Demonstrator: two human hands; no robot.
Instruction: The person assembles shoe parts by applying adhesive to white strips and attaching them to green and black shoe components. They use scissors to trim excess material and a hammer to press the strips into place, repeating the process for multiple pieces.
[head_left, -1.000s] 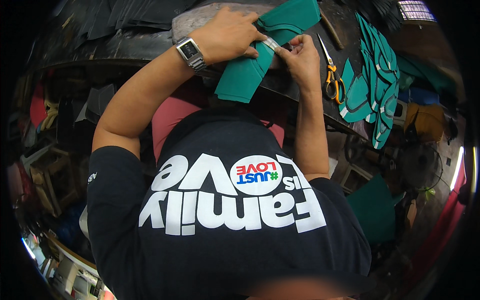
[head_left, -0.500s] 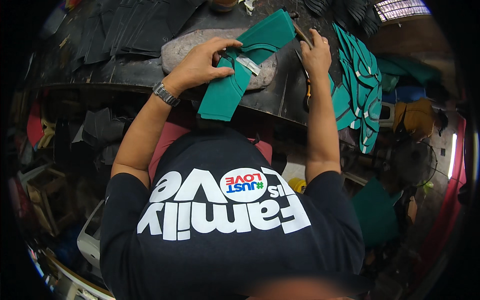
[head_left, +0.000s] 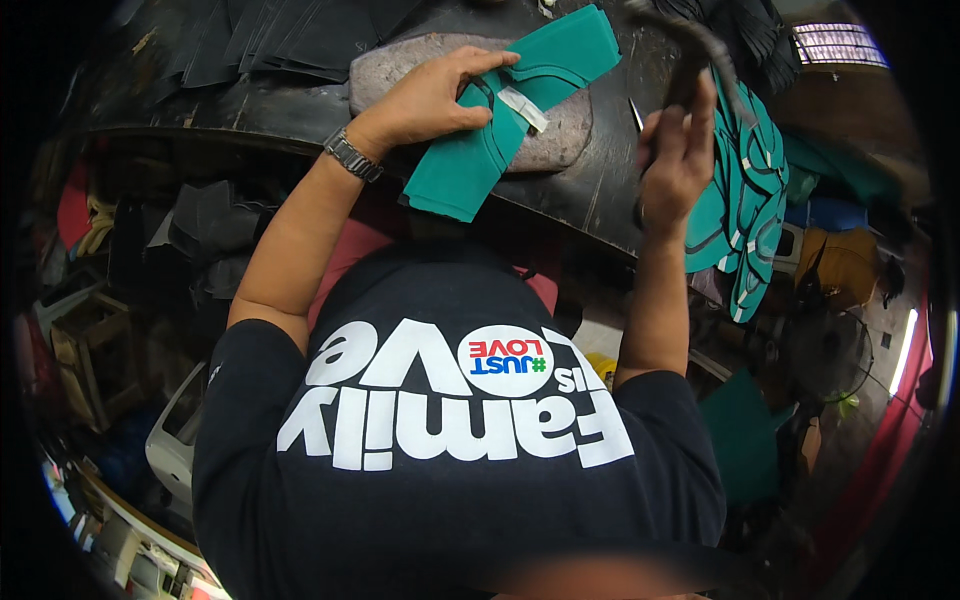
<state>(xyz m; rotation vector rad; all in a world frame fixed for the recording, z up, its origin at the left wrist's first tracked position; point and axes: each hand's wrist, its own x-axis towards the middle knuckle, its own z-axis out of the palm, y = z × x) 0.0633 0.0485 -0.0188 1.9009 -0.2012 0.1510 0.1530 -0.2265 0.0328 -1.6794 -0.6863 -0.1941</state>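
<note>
My left hand, with a metal watch on its wrist, presses flat on a teal cut piece of material that lies across a grey flat stone on the dark workbench. A small white strip is stuck on the teal piece beside my fingers. My right hand is raised to the right of the stone and is closed around the handle of a dark hammer, whose head is lifted and blurred above the bench.
A stack of teal cut pieces lies at the bench's right end. Black cut pieces are piled at the far left of the bench. Boxes, a fan and clutter crowd the floor on both sides of the bench.
My left hand has slid the teal piece onto the stone and flattened on it. My right hand left the piece, took up the hammer and lifted it.
</note>
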